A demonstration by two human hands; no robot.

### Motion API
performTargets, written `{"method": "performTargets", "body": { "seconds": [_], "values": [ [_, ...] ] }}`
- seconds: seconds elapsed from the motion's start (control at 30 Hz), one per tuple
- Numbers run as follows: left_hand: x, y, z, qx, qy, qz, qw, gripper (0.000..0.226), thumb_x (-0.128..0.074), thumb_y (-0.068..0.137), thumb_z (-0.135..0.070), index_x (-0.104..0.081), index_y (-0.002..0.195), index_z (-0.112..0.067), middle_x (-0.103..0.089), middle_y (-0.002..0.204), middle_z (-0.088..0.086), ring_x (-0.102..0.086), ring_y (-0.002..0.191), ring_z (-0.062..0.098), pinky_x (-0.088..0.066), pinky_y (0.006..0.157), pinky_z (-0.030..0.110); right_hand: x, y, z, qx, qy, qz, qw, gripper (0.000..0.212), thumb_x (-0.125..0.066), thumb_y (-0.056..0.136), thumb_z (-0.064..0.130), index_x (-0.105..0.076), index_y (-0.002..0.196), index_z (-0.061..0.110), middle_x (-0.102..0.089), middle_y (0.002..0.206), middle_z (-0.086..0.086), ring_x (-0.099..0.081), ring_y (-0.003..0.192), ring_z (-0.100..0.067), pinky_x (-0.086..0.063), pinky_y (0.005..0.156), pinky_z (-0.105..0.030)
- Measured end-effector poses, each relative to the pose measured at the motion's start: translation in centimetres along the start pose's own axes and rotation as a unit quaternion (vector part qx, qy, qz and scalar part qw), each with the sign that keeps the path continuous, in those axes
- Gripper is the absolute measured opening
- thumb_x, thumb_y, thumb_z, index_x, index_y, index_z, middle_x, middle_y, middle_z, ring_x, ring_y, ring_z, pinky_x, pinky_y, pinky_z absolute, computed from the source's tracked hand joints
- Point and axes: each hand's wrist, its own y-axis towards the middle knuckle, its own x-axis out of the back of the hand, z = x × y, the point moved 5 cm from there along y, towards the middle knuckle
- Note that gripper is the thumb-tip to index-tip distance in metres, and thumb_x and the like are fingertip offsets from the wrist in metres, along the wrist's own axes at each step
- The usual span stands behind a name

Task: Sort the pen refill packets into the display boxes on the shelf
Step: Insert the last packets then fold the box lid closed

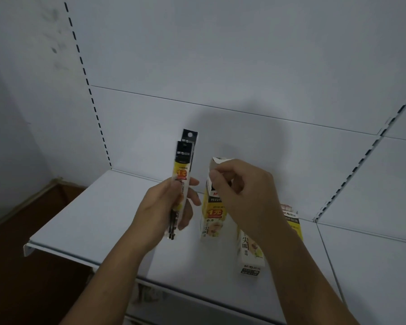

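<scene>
Both of your forearms reach in over the white shelf [63, 221], the landmark for everything else. Your left hand [164, 207] hovers above its middle, fingers wrapped and pressed around a small stack of pen refill packets [182, 174] held upright, their black header cards clear of your fist. Just beside it, your right hand [242, 195] pinches the raised top flap of the upright display box [211, 221], which stands on the shelf nearer the back panel. A second display box [251, 254] lies flat on the shelf toward its front edge, partly hidden under your right wrist; a third box [291, 219] peeks out behind that wrist, its details too covered to read. The packets are not yet in any box. Judging from this, the risk is the tall, narrow box tipping if you pull the flap sideways while feeding packets in, or the loose stack fanning and slipping from your left grip.
</scene>
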Motion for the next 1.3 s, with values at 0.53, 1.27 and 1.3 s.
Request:
{"method": "performTargets", "body": {
  "seconds": [0.53,1.27,1.3],
  "values": [
    [-2.5,-1.0,-0.3,0.006,0.116,0.088,0.989,0.046,-0.034,0.110,-0.034,-0.070,0.102,-0.006,-0.074,0.081,0.020,-0.071,0.058,0.033,-0.053,0.050,0.032,1.5,-1.0,-1.2,-0.113,0.091,-0.016,0.989,0.017,-0.075,0.095,0.023,-0.078,0.078,0.020,-0.072,0.063,0.006,-0.066,0.053,-0.006,-0.048,0.051,-0.017],
    [-1.5,1.4,3.7,0.018,0.164,-0.095,0.982,0.034,-0.081,0.089,-0.027,-0.068,0.120,-0.029,-0.067,0.066,-0.019,-0.055,0.048,0.003,-0.046,0.049,0.022,0.9,3.6,-1.7,-0.052,-0.090,0.057,0.993,0.023,-0.070,0.097,0.041,-0.070,0.079,0.025,-0.070,0.073,0.010,-0.067,0.066,-0.005,-0.045,0.056,-0.015],
    [-1.7,1.4,3.7,0.015,0.158,-0.088,0.983,0.032,-0.080,0.090,-0.024,-0.068,0.119,-0.026,-0.067,0.065,-0.019,-0.056,0.048,0.002,-0.046,0.049,0.022,0.4,3.6,-1.7,-0.049,-0.113,0.078,0.989,0.027,-0.069,0.097,0.043,-0.065,0.076,0.026,-0.067,0.070,0.009,-0.065,0.064,-0.006,-0.044,0.057,-0.019]
  ]
}}
